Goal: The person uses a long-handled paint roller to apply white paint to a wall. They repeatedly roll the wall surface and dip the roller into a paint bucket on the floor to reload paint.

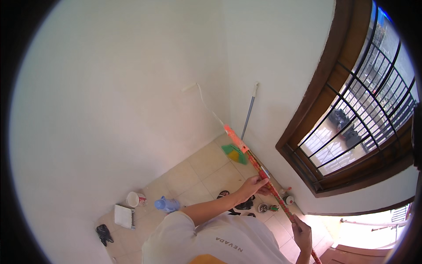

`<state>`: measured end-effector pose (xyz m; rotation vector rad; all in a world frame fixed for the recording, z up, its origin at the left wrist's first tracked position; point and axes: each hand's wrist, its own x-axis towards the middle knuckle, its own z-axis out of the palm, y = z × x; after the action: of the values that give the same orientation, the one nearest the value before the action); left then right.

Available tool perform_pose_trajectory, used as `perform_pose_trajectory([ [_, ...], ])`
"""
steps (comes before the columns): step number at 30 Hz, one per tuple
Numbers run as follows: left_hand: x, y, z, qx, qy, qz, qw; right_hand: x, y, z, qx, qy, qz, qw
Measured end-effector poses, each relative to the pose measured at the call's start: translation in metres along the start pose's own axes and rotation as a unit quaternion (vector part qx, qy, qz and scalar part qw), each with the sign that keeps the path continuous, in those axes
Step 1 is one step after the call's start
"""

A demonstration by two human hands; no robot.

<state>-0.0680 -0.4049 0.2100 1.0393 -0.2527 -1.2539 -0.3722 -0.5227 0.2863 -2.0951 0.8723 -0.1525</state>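
A paint roller (189,87) with a pale sleeve and a thin bent wire frame appears to rest against the white wall (132,76). Its orange-pink handle (235,138) is joined to a long red patterned pole (280,200). My left hand (255,187) grips this pole around its middle, arm stretched out across my body. Lower down, beside my right side, my right hand (301,232) is closed around the same pole. The pole's bottom end runs out of view below.
A broom (234,154) leans in the corner. On the tiled floor stand a white bucket (133,199), a paint tray (124,216), a blue jug (167,204), a black plastic bag (104,234) and small containers (262,208). A barred, wood-framed window (359,99) is at right.
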Motion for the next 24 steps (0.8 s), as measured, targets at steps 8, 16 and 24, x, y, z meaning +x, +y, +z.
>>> perform_pose_trajectory([
  [8,-0.036,0.082,0.048,0.053,-0.021,0.154,0.986,-0.005,-0.026,-0.007,0.106,0.015,-0.034,0.994],
  [16,-0.054,0.082,0.040,0.076,0.072,0.197,0.975,0.006,-0.023,0.021,0.085,-0.004,-0.063,0.994],
  [24,-0.046,-0.005,0.008,0.037,0.086,0.104,0.990,-0.012,0.017,0.034,0.032,-0.060,-0.035,0.997],
])
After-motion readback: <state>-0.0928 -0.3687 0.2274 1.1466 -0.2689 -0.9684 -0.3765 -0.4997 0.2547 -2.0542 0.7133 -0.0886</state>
